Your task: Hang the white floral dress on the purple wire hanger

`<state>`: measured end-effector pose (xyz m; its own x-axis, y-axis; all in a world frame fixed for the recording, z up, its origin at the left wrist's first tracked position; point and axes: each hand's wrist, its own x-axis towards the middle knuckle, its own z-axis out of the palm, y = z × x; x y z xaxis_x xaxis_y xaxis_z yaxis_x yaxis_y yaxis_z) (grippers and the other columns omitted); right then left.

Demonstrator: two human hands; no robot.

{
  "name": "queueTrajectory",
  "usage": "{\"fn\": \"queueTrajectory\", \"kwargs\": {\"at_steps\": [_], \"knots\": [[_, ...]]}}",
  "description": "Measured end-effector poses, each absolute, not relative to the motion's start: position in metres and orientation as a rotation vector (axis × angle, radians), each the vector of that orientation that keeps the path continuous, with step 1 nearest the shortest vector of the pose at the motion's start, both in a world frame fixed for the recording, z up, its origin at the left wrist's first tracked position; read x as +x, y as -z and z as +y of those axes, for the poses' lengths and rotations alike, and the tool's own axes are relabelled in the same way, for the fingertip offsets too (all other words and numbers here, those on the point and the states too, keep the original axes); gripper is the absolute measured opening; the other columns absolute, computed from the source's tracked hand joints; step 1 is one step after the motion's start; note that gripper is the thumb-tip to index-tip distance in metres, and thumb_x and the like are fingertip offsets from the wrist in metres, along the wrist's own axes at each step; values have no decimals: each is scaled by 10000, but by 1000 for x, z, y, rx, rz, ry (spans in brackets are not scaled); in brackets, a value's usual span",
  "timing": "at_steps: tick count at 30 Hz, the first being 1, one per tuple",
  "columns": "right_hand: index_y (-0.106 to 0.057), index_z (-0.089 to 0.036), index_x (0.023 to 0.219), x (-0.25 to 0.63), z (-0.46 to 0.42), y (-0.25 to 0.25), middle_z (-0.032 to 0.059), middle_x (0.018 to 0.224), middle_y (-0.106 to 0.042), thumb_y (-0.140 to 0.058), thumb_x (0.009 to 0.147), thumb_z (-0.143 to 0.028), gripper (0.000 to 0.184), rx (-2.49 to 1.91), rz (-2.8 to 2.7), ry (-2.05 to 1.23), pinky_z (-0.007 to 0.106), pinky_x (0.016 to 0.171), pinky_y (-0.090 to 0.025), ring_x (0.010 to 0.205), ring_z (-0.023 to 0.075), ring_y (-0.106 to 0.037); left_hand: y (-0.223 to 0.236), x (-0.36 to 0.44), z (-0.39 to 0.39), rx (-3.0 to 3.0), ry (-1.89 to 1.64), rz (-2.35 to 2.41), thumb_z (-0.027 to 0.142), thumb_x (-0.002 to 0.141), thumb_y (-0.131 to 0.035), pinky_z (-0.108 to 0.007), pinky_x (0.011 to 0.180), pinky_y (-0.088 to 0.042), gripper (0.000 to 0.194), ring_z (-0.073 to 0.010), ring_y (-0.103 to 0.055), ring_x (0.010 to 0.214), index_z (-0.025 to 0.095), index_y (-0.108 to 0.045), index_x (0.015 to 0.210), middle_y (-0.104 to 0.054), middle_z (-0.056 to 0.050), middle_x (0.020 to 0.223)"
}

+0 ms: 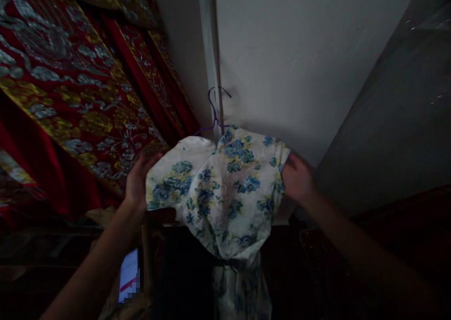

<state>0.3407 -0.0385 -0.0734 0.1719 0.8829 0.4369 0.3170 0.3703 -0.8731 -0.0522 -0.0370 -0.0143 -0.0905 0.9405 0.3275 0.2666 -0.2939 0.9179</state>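
Observation:
A white dress [225, 188] with blue and yellow flowers hangs in front of me on a purple hanger [214, 115]. The hanger's hook shows above the stand-up collar, by a pale vertical strip on the wall. At the sleeve on the left side is my left hand [138, 179], its fingers curled behind the cloth and partly hidden. My right hand [299, 176] grips the other sleeve at its edge, with the fingertips hidden in the fabric. The sleeves are held spread apart. A dark band crosses the waist, and the skirt below fades into shadow.
Red cloth with gold and silver embroidery [98, 99] drapes on the left. A lit phone [128, 275] lies at the lower left, below my left forearm. Behind the dress stands a pale wall [289, 66]; a dark glossy sheet [398, 104] covers the right side.

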Motion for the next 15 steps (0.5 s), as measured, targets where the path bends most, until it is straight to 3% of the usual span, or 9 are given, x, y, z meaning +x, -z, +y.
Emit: {"fn": "queueTrajectory", "kwargs": {"at_steps": [1, 3, 6, 8, 9, 11, 13, 15], "knots": [[-698, -160, 1190, 346, -38, 67, 146, 1163, -721, -140, 1032, -626, 744, -1166, -1359, -638, 441, 846, -543, 993, 261, -702, 10, -54, -36, 1528, -1374, 1250, 667, 998, -277, -429, 793, -601, 672, -302, -698, 972, 150, -694, 1105, -729, -113, 1096], [-673, -148, 1277, 351, -38, 47, 164, 1126, -739, -37, 1010, -608, 829, -1148, -1284, -758, 433, 795, -525, 934, 265, -715, -1, -54, -35, 1447, -1275, 1068, 675, 943, -434, -386, 777, -592, 601, -275, -700, 961, 168, -680, 1153, -728, -114, 1104], [-406, -160, 1553, 341, -39, 6, 130, 1167, -736, -97, 1020, -514, 710, -1078, -1224, -836, 409, 791, -515, 880, 237, -715, -15, -41, -32, 1547, -1220, 1032, 566, 834, -697, -279, 693, -539, 511, -207, -676, 862, 187, -674, 1177, -723, -79, 1052], [-300, -209, 1609, 326, -43, -20, 101, 1170, -736, -69, 1017, -499, 698, -952, -1209, -862, 401, 801, -523, 871, 233, -708, -23, -31, -28, 1733, -1259, 1137, 555, 804, -732, -240, 618, -480, 476, -175, -627, 760, 175, -693, 1089, -708, -53, 935], [-324, -236, 1601, 318, -47, -30, 91, 1144, -741, -45, 1012, -524, 712, -876, -1207, -879, 402, 801, -528, 870, 238, -705, -26, -27, -25, 1815, -1281, 1187, 561, 803, -723, -232, 589, -450, 450, -163, -596, 715, 168, -696, 1021, -686, -38, 864], [-507, -261, 1489, 305, -58, -42, 93, 1019, -754, 28, 974, -638, 833, -771, -1221, -964, 418, 779, -539, 843, 255, -703, -28, -23, -19, 1938, -1336, 1277, 557, 827, -678, -227, 547, -395, 393, -145, -523, 641, 166, -669, 867, -608, -5, 727], [-705, -216, 1229, 298, -71, -42, 115, 852, -742, 61, 874, -805, 1029, -718, -1347, -1171, 448, 742, -551, 764, 274, -699, -26, -24, -17, 2043, -1382, 1368, 512, 866, -626, -230, 541, -365, 354, -139, -472, 618, 173, -624, 765, -542, 12, 662], [-762, -169, 991, 296, -80, -29, 135, 770, -730, -70, 804, -913, 1033, -667, -1621, -1371, 471, 748, -563, 732, 285, -707, -19, -24, -21, 2131, -1436, 1417, 448, 893, -594, -239, 569, -375, 305, -147, -478, 638, 178, -613, 753, -546, 10, 664]]}}
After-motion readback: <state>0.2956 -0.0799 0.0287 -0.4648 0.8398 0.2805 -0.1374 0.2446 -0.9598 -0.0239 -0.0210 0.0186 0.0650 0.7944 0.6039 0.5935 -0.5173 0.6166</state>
